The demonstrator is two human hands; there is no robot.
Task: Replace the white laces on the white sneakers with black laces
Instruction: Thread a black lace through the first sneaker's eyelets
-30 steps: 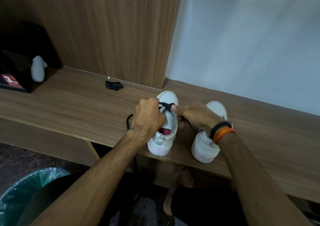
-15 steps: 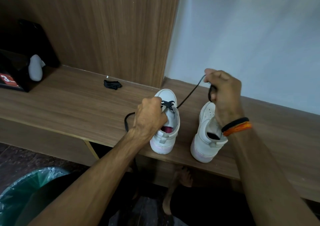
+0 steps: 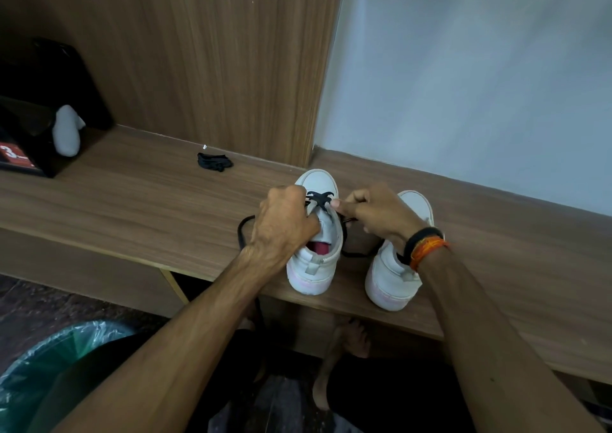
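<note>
The right hand, raised a moment ago, has dropped to the left sneaker on the counter, pinching the black lace. The left hand grips the sneaker's side.

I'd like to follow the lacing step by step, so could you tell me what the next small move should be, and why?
Probably the right hand should thread its black lace end through the next eyelet of the left sneaker. Only one crossing near the toe is laced, and the left hand steadies that sneaker.
</note>
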